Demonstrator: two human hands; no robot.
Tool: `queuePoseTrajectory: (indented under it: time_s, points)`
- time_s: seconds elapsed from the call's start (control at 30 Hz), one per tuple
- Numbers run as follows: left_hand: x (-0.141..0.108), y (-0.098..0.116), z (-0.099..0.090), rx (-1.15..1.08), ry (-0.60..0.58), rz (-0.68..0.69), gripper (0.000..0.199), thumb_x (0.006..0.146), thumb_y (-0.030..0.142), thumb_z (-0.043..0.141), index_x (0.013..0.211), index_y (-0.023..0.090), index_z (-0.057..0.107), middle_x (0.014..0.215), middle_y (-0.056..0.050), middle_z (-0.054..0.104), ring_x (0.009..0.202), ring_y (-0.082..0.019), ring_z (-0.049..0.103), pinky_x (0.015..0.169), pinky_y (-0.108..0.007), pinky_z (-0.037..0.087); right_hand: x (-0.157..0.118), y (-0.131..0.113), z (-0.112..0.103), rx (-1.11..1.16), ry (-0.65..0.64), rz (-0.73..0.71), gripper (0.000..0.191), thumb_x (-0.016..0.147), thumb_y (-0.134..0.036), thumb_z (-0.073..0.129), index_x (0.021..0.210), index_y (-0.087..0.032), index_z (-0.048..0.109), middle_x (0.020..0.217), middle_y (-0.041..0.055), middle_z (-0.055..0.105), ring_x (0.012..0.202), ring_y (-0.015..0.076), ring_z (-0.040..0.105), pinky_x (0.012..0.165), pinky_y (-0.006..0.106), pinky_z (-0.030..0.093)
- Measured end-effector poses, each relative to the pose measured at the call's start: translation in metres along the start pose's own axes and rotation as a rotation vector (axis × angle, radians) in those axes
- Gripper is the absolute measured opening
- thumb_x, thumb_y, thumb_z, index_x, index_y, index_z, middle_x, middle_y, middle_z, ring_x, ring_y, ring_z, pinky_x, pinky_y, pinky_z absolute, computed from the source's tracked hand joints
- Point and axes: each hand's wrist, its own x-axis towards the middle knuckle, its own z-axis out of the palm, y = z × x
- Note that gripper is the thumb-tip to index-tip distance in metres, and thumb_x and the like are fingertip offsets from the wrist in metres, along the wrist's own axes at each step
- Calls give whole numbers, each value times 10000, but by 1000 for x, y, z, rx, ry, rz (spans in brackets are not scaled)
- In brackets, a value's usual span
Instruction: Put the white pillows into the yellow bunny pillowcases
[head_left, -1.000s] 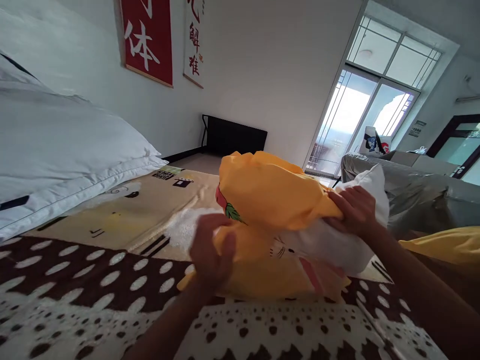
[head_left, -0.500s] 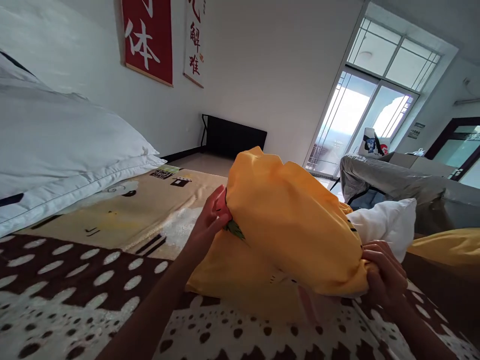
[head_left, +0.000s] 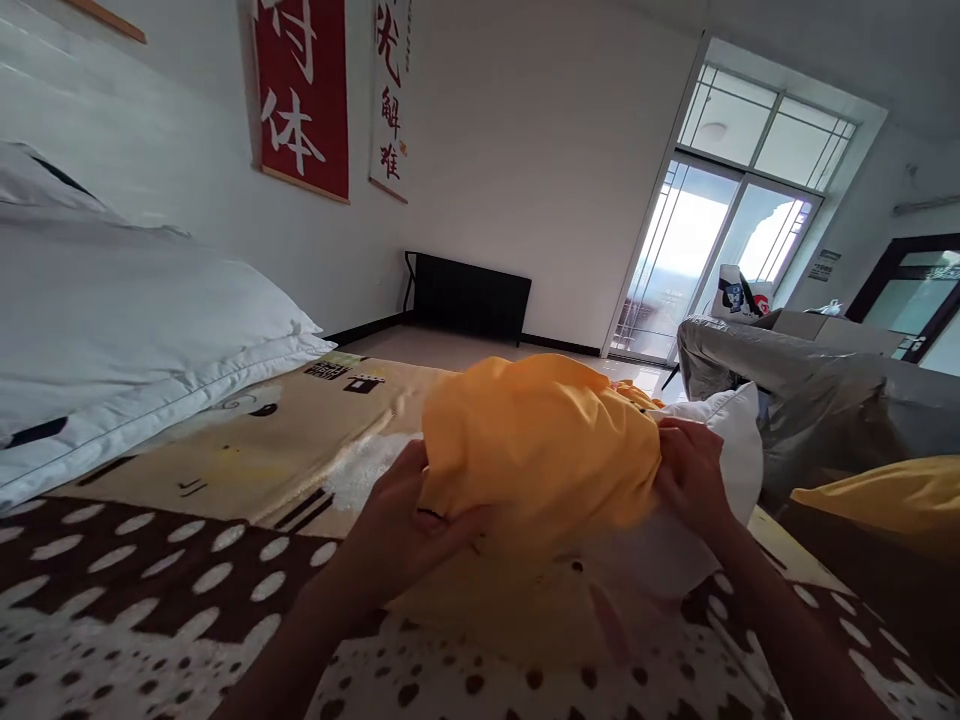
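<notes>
A yellow pillowcase [head_left: 540, 430] with printed figures lies bunched over part of a white pillow [head_left: 739, 440] on the bed. The pillow's bare end sticks out at the right, and more white shows beneath the case. My left hand [head_left: 420, 520] is closed on the case's left side, thumb on top and fingers mostly behind the cloth. At the other side, my right hand [head_left: 694, 475] grips the gathered cloth beside the bare pillow. The lower front of the case is blurred and in shadow.
A patterned blanket [head_left: 187, 560] covers the bed. Large white pillows [head_left: 150, 330] rest at the left by the wall. Another yellow cloth item [head_left: 892, 495] is at the right edge. Beyond are a plastic-wrapped piece of furniture [head_left: 795, 360], a black folded panel [head_left: 469, 295] and a glass door [head_left: 690, 250].
The pillowcase has come lower and more crumpled, its left part folding toward me. My right hand has moved left and up, my left hand lower. More white pillow shows below the case.
</notes>
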Motion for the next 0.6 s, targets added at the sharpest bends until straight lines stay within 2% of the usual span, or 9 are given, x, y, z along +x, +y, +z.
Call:
queuePoseTrajectory:
  time_s: [0.07,0.13,0.23,0.33,0.4,0.47,0.5,0.53,0.6]
  points:
    - [-1,-4,8,67,-16,78,207,753,368,622,843,189,675,1014,-85,658,852,-218,636,654,-284,550,14,-17,-1,2,75,89,232,718,-179,444,918,-196,560,1069,108,608,1047,289,532,904,459,344]
    - [-2,-8,15,136,-36,169,140,762,285,569,802,176,648,912,-79,660,762,-191,626,617,-261,531,29,-41,-5,57,160,140,241,737,-179,450,949,-203,560,1132,113,605,1100,290,525,938,460,342]
    - [-6,-5,21,212,-93,296,103,730,171,493,637,192,532,671,-36,604,683,-179,603,616,-262,518,46,-86,-12,216,175,47,229,826,-215,459,1031,-227,561,1187,94,608,1139,267,533,972,443,342]
    - [-7,6,20,236,-115,367,69,708,143,471,712,204,502,671,-28,599,707,-190,606,646,-282,525,50,-123,-7,378,165,-69,176,856,-208,484,1000,-238,583,1125,69,632,1062,242,577,935,419,377]
    - [-6,10,18,207,-109,355,127,719,150,477,828,213,498,733,-20,608,694,-174,601,607,-259,517,42,-137,3,437,266,-43,158,835,-182,530,969,-238,592,1039,70,627,949,226,595,861,402,420]
    - [-6,9,16,175,-109,305,206,746,165,485,941,231,488,749,2,598,642,-148,582,543,-225,490,31,-143,16,500,383,43,152,814,-143,556,933,-233,585,896,58,599,806,197,580,753,366,454]
    - [-7,7,15,167,-124,275,267,757,175,495,1015,242,488,757,9,596,623,-140,577,522,-216,479,25,-144,22,545,396,72,143,812,-135,560,919,-228,575,834,48,581,754,184,564,701,342,461]
    - [-9,4,15,164,-141,249,336,764,185,509,1091,255,484,775,10,604,618,-137,580,518,-215,480,20,-144,27,591,367,77,123,816,-138,563,908,-221,563,790,39,569,721,175,550,660,320,462]
    - [-14,-5,14,153,-141,156,464,763,225,553,1216,282,467,854,-8,638,661,-153,614,554,-234,510,14,-143,31,654,230,40,82,835,-174,567,908,-205,545,752,32,577,693,166,541,634,300,464]
